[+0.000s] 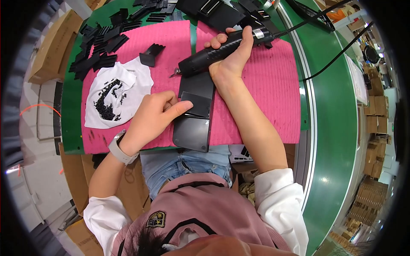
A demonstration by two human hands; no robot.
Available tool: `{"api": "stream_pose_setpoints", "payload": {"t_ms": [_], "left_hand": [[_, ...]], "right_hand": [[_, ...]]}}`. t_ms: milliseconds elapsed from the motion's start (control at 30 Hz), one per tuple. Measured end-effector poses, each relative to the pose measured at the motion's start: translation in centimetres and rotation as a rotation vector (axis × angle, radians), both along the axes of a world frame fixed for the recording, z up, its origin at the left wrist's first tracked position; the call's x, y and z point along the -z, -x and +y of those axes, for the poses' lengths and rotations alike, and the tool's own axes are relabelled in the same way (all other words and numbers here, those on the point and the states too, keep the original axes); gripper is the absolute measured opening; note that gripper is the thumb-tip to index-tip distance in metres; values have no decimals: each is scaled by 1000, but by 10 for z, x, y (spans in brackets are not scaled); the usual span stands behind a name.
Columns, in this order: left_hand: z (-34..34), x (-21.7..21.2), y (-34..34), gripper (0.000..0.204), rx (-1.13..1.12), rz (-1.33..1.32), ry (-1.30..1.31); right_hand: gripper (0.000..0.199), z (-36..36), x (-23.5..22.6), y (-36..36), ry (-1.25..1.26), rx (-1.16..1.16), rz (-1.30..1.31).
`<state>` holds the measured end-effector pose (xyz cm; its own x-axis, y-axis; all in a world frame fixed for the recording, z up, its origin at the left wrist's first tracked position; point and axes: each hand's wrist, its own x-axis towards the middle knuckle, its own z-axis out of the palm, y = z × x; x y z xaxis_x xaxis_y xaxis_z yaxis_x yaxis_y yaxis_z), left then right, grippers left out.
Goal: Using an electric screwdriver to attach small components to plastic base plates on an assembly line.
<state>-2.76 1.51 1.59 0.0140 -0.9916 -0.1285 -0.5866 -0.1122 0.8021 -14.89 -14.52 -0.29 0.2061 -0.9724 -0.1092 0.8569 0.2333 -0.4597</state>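
Note:
My right hand [232, 62] is wrapped round a black electric screwdriver [200, 61], held slanting over the work. Its bit points down to the left, above the pink foam mat [265, 102]. Below the tool lies a long black plastic housing [191, 133], its near end close to my waist. My left hand [158, 113] grips a flat black cover plate [196, 101] on the housing, thumb on top and fingers curled at the left side. Left of that hand, small black screws [104, 104] lie heaped on a white cloth [137, 73].
A bent black bracket [150, 55] rests on the mat beyond the cloth. Several black plastic parts [104, 40] are piled at the far left, and larger black housings [213, 13] at the far edge. The screwdriver's cord [303, 23] runs off right over the green table [331, 170].

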Motion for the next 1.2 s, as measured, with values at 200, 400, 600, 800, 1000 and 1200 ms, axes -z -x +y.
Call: {"api": "stream_pose_setpoints", "payload": {"t_ms": [200, 400, 600, 800, 1000, 1200], "left_hand": [[0, -15, -3, 48, -140, 237, -179], [19, -18, -13, 45, -144, -65, 0], [40, -14, 18, 50, -47, -407, 201], [37, -1, 29, 41, -136, -214, 175], [25, 3, 33, 32, -206, 106, 54], [24, 1, 36, 34, -211, 203, -13]], "right_hand": [[46, -1, 0, -3, 11, -16, -7], [45, -1, 0, -2, 0, -11, 8], [43, -1, 2, 1, 11, 2, 3], [44, 5, -1, -2, 19, 17, 52], [43, 5, 1, -2, 11, 21, 6], [42, 5, 0, 0, 11, 15, -9]]}}
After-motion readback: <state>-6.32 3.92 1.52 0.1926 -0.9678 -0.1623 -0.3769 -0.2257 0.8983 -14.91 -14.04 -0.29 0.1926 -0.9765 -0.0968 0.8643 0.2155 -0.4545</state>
